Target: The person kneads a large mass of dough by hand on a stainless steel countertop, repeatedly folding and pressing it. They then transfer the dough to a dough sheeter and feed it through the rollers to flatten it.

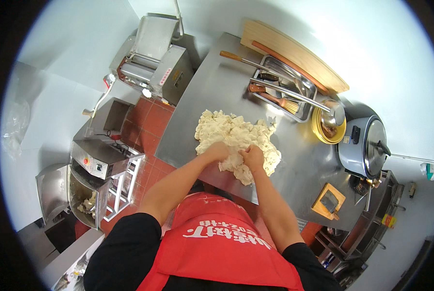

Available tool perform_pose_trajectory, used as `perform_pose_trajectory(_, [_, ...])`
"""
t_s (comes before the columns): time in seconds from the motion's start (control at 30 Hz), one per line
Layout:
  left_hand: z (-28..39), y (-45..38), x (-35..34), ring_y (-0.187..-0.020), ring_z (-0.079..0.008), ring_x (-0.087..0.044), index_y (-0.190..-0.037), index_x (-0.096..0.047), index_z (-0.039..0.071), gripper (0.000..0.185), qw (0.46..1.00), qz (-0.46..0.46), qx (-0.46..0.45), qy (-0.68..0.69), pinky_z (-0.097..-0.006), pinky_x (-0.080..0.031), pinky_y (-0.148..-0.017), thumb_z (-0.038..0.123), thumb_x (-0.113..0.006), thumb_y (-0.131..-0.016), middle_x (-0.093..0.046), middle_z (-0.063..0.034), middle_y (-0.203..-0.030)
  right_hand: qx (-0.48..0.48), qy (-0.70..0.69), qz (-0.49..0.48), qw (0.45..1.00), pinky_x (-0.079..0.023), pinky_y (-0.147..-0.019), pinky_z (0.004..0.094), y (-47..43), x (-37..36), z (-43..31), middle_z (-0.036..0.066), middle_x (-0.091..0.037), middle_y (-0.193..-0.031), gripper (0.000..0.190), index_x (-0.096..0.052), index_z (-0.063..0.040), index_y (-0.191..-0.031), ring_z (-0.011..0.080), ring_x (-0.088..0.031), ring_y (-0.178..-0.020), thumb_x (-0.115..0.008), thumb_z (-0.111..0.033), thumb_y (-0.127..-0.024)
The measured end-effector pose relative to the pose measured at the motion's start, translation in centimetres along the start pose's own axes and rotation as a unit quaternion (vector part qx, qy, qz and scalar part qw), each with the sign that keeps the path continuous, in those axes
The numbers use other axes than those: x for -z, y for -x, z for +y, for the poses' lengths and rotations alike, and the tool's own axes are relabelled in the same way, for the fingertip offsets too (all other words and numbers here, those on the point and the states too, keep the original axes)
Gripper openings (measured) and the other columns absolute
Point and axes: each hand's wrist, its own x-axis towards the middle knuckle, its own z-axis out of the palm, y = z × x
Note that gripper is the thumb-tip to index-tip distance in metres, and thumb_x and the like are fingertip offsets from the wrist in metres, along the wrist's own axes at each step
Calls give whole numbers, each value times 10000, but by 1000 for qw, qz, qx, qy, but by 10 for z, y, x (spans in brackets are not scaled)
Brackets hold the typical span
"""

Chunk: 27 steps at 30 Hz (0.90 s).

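A large, lumpy mass of pale dough (235,131) lies spread on the stainless steel table (180,127) before me. My left hand (218,151) is on the near left part of the dough, its fingers mostly hidden. My right hand (252,157) has its fingers curled on the dough's near edge, a little to the right of my left hand. Between and below the hands a flap of dough (237,167) hangs towards the table's front edge. Whether the left fingers grip any dough cannot be made out.
Behind the dough a metal tray (304,118) holds brushes and utensils. Yellow bowls (315,125) with a ladle and a large cooker (355,145) stand right. A scraper lies on a small wooden board (317,207). Left are a dough roller machine (169,72) and a mixer (100,158).
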Motion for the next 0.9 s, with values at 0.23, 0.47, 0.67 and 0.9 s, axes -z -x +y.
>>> perform_pose_trajectory(0.23, [15,-27,40,-782,-361,-693,-736,-707,-31,181,993,3,112,-33,-448,-539,-716,114,-630,-659,-683,-258,-804,-59,-218,-77,971,-447,-544,422,-41,-31,-12,127,-563,-546,474,-612,58,-660,252,-562,-528,-623,-374,-857])
perform_pose_trajectory(0.47, [48,-17,66,-860,-331,-701,-857,-738,33,243,981,-58,167,-76,-430,-539,-751,198,-584,-768,-718,-178,-902,-49,-110,-102,987,-485,-608,413,-49,-46,-40,210,-635,-695,250,-686,-19,-811,303,-632,-637,-560,-234,-838])
perform_pose_trajectory(0.67, [31,-37,37,-869,-345,-695,-851,-745,38,249,985,-22,141,-97,-455,-543,-753,223,-604,-762,-714,-181,-908,128,101,-107,981,-503,-639,446,-58,-55,-23,191,-671,-788,242,-717,-106,-945,346,-658,-701,-521,-213,-852])
perform_pose_trajectory(0.9, [20,-50,26,-882,-351,-691,-885,-739,15,267,995,28,98,-15,-474,-533,-793,198,-599,-750,-699,-227,-927,155,37,-99,982,-474,-616,435,-72,-48,-8,237,-633,-723,159,-682,-23,-834,219,-605,-629,-623,-118,-721])
